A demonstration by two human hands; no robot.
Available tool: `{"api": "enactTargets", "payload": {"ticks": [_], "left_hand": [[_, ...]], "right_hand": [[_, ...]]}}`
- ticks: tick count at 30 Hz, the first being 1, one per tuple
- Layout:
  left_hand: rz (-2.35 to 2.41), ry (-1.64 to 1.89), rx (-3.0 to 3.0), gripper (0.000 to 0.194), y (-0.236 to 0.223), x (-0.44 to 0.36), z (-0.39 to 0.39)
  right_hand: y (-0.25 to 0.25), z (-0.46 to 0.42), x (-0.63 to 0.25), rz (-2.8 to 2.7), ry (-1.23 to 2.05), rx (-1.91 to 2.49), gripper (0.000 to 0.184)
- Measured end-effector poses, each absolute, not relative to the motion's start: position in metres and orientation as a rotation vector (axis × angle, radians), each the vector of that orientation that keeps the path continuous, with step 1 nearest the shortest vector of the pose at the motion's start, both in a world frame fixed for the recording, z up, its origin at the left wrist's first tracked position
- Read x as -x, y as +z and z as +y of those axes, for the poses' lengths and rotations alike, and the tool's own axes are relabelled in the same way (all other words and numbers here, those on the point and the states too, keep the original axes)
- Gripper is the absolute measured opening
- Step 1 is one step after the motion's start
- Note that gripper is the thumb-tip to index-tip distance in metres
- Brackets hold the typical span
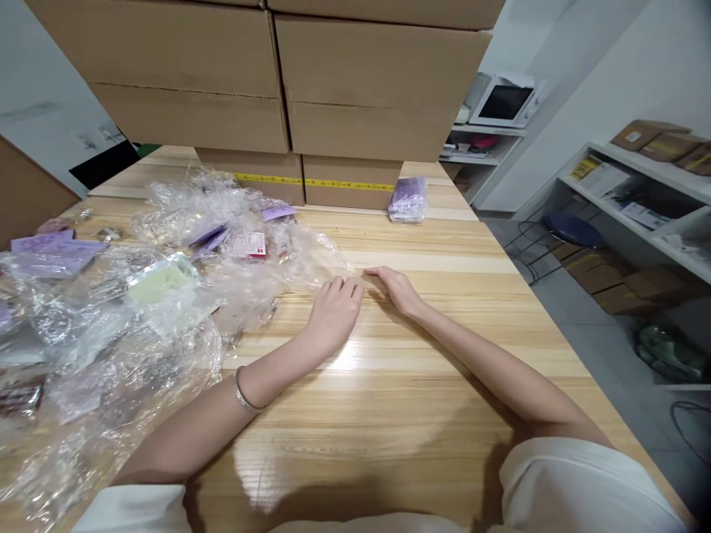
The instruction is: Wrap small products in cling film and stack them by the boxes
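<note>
My left hand (336, 311), a bracelet on its wrist, lies at the near right edge of a heap of clear plastic bags (311, 255). Its fingers are curled down over the edge of a clear plastic bag, and the fingertips are partly hidden. To the right, my right hand (398, 290) rests on its side on the wood, fingers stretched out toward the left hand. A small gap parts the two hands. In the heap are a pale green packet (161, 285), a white card with a red mark (256, 244) and several purple packets (209, 237).
Large cardboard boxes (383, 81) are stacked along the back of the wooden table (422, 414). A wrapped purple bundle (408, 200) stands beside them at the right. Beyond the table's right edge are a blue stool (572, 229), shelves (638, 215) and a microwave (504, 101).
</note>
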State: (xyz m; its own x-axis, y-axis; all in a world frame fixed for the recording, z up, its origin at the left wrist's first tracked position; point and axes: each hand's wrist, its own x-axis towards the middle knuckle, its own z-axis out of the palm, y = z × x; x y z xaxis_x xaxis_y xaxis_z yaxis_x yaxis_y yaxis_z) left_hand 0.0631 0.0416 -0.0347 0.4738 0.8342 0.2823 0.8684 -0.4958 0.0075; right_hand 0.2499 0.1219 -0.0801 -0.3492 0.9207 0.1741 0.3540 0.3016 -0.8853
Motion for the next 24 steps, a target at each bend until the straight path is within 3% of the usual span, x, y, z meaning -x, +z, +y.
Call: {"api": "enactTargets", "payload": {"ticks": [2, 6, 11, 15, 20, 24], "left_hand": [[-1.349, -0.476, 2.682, 0.021, -0.040, -0.068, 0.037], [-0.995, -0.636, 2.939, 0.020, -0.058, -0.077, 0.033], [-1.021, -0.879, 3.004, 0.026, -0.048, -0.072, 0.035], [-1.530, -1.231, 2.672, 0.024, -0.035, -0.048, 0.056], [-1.751, -0.869, 2.706, 0.049, -0.049, -0.016, 0.089], [-1.820, -0.626, 2.660, 0.052, -0.056, 0.000, 0.100]], "right_hand": [[-0.071, 0.116, -0.246, -1.734, 1.210, 1.184, 0.062], [-0.062, 0.108, -0.229, -1.458, 1.591, 1.209, 0.051], [-0.063, 0.107, -0.212, -1.375, 1.457, 1.167, 0.029], [-0.047, 0.117, -0.222, -1.311, 1.321, 1.200, 0.039], [-0.023, 0.119, -0.247, -1.299, 1.174, 1.189, 0.049], [-0.012, 0.119, -0.273, -1.267, 0.982, 1.248, 0.044]]}}
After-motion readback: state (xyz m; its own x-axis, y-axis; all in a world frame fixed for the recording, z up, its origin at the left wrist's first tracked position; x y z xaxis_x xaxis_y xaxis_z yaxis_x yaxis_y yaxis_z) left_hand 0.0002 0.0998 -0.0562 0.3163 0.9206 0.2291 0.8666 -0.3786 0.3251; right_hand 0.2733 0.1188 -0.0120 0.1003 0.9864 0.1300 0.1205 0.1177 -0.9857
